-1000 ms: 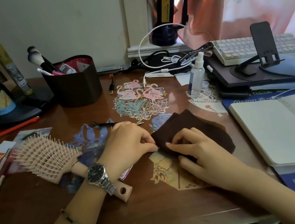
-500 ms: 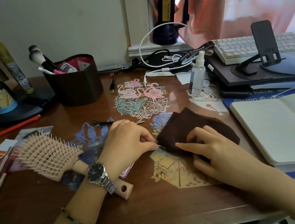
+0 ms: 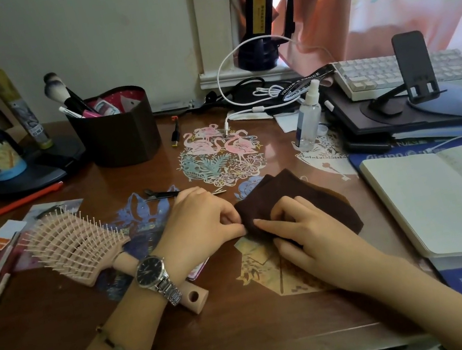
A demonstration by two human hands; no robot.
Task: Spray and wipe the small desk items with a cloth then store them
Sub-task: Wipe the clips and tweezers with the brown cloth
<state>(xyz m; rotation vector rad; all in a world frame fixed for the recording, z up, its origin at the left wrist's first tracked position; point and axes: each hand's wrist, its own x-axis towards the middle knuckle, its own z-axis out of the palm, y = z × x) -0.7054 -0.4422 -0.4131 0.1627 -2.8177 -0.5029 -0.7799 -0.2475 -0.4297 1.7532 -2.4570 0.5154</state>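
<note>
Your brown cloth (image 3: 296, 200) — soft, folded, matte — lies mid-desk on the glossy wooden desk (image 3: 244, 326). Your right hand (image 3: 304, 229) presses it with fingers curled; your left hand (image 3: 201, 226) pinches its left edge, whatever's inside hidden. Since half a second ago the cloth has slid slightly left, toward your left hand. Nearby: pink bristled hairbrush (image 3: 73, 249) just left, clear spray bottle (image 3: 307, 118) behind, small scissors (image 3: 162, 193) partly blocked by your left hand.

Item under brown cloth (image 3: 295, 197) hidden
</note>
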